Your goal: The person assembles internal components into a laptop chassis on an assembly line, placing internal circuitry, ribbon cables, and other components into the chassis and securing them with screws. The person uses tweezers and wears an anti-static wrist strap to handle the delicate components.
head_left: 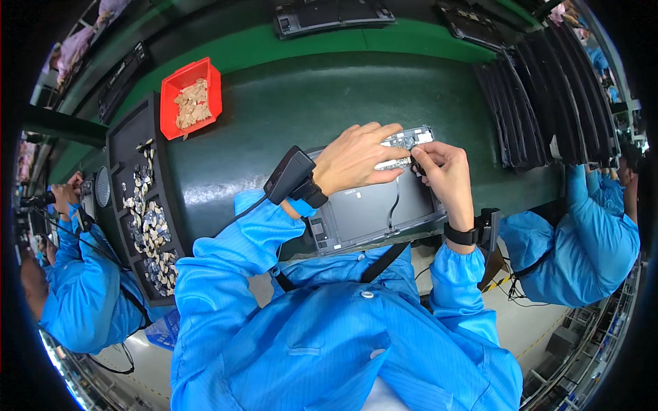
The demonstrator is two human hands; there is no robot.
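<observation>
A grey tablet-like housing [356, 216] lies open-faced on the green table, its near edge by my body. A narrow circuit board [415, 137] runs along its far end, and a black flat cable [395, 205] trails down the housing's inside. Across the board's left part rests my left hand [353, 157], its fingers stretched out and apart. At the board's right end my right hand [445, 175] pinches thumb and fingers together; a small dark bit shows at the fingertips, too hidden to name.
A red bin [166, 109] of small tan pieces stands at the far left. Nearer, a black compartment tray [164, 226] holds many small parts. Dark upright panels [555, 96] are stacked at the right. More housings [332, 17] lie on the back shelf. Blue-sleeved people work on both sides.
</observation>
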